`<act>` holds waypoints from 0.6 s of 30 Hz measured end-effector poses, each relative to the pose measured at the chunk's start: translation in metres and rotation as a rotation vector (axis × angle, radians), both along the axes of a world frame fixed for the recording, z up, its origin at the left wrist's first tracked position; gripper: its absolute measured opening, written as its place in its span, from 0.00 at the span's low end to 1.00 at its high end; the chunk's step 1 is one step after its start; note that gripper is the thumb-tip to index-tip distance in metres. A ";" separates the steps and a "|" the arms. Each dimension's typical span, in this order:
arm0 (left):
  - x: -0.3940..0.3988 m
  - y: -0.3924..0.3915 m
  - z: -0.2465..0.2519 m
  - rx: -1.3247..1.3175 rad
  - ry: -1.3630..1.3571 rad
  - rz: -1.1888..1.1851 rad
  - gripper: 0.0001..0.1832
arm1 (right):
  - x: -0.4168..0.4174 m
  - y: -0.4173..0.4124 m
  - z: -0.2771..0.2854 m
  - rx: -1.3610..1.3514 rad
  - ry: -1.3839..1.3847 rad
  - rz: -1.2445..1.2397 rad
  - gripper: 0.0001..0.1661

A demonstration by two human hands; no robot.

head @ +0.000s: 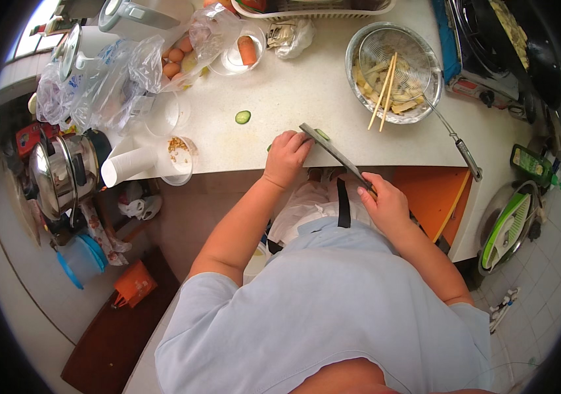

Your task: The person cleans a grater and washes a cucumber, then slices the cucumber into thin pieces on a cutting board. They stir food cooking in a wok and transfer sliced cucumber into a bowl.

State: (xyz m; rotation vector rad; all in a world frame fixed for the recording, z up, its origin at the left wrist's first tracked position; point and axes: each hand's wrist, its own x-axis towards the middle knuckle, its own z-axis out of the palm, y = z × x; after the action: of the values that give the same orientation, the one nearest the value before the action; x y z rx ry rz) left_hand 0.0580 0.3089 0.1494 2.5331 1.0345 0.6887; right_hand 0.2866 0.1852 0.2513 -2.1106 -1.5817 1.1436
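Note:
My right hand point(384, 202) grips the handle of a kitchen knife point(334, 150), whose blade slants up and left over the counter edge. Beside the blade's tip, my left hand point(288, 155) has its fingers curled down over a piece of cucumber point(268, 147). Only a bit of green shows past that hand; the rest is hidden beneath it. On the blade's far side lies a cut cucumber slice point(322, 134). Another round slice point(243, 116) rests farther off to the left on the white counter point(270, 93).
A metal bowl point(351, 83) at the back right holds food, a wire skimmer point(394, 59) and chopsticks point(382, 101). Past it stands a gas stove point(482, 88). Leftward are a plastic cup point(182, 170), a paper roll point(123, 167), bagged eggs point(172, 66) and a carrot piece point(247, 50).

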 end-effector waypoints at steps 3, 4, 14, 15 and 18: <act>0.000 -0.004 -0.005 0.040 0.034 0.032 0.12 | 0.000 0.001 -0.001 0.008 -0.039 0.041 0.20; 0.000 -0.005 -0.006 0.042 0.048 0.048 0.12 | 0.000 0.001 -0.001 0.012 -0.049 0.051 0.20; 0.002 -0.007 -0.003 0.041 0.012 0.133 0.15 | 0.002 0.008 0.005 -0.052 -0.033 0.045 0.20; 0.000 -0.005 0.002 0.037 0.007 0.154 0.16 | 0.001 0.008 0.005 -0.061 -0.020 0.037 0.20; -0.012 -0.006 0.003 -0.017 0.010 0.173 0.19 | 0.000 0.009 0.005 -0.075 0.005 0.023 0.20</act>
State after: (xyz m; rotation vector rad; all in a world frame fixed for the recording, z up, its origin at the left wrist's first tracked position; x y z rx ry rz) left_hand 0.0461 0.3033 0.1527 2.4551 1.2688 0.7102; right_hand 0.2867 0.1940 0.2565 -2.1392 -1.5891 1.2327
